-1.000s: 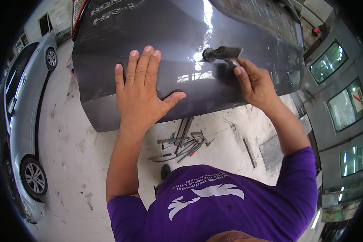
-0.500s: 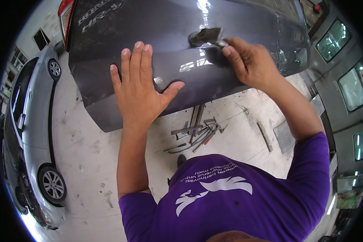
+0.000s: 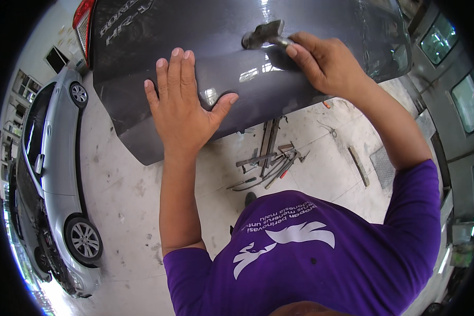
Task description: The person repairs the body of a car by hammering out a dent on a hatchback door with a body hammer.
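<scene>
A dark grey car tailgate (image 3: 221,68) with a glossy, reflective surface fills the top of the view. My left hand (image 3: 181,105) lies flat on its left part, fingers spread and thumb out to the right. My right hand (image 3: 326,63) is closed round the short handle of a metal body hammer (image 3: 263,35). The hammer's dark head is over the panel, to the right of my left hand; whether it touches the metal I cannot tell. A dark reflection shows just below it.
Below the tailgate, several hand tools and metal bars (image 3: 271,152) lie on the pale floor (image 3: 126,195). A narrow bar (image 3: 358,166) lies farther right. A silver car (image 3: 60,168) stands at the left, and a grey panelled wall with windows (image 3: 440,39) at the right.
The hammer in my right hand is slightly higher in the picture and sharper than before. My left hand stays flat on the panel. The whole view has shifted a little.
</scene>
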Available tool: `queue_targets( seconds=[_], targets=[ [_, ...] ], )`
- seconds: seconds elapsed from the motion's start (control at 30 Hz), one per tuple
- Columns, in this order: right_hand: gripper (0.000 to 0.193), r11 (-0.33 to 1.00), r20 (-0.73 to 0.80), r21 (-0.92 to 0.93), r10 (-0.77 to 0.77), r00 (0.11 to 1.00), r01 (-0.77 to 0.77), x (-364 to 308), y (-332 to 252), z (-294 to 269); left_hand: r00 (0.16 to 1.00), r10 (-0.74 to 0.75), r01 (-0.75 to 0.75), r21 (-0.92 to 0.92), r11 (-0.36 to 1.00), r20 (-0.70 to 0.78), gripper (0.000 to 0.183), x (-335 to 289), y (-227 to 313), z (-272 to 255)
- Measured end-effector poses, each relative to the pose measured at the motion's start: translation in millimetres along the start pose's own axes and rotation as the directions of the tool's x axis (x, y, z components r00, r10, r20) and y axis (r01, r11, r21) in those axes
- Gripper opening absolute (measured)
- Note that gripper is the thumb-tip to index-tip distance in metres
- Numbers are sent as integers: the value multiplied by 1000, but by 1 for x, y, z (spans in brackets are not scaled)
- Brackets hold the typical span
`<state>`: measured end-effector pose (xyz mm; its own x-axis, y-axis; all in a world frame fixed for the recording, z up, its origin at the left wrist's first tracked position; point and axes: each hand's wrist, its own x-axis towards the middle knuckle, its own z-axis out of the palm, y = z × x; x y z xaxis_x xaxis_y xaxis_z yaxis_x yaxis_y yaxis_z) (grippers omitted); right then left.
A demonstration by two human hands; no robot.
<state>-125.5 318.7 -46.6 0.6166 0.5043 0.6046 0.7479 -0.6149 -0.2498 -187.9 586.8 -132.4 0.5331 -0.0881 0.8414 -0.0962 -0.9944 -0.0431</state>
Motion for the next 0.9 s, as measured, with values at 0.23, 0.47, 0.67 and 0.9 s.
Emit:
queue_targets(
  seconds=[0.23,0.47,0.67,0.9],
  targets=[
    [34,999,51,-31,23,998,-21,-7,11,-2,999,16,-16,-1,1000,30,94,1,1,1],
    [36,1000,9,-14,18,1000,-18,-16,16,-6,999,43,-43,-15,999,18,94,2,0,0],
    [35,977,-56,207,73,996,-60,-16,12,-12,999,31,-30,-26,999,41,93,3,2,-3],
    [33,976,-131,213,65,989,-36,-14,22,-15,997,34,-37,49,998,64,98,2,4,0]
  ],
)
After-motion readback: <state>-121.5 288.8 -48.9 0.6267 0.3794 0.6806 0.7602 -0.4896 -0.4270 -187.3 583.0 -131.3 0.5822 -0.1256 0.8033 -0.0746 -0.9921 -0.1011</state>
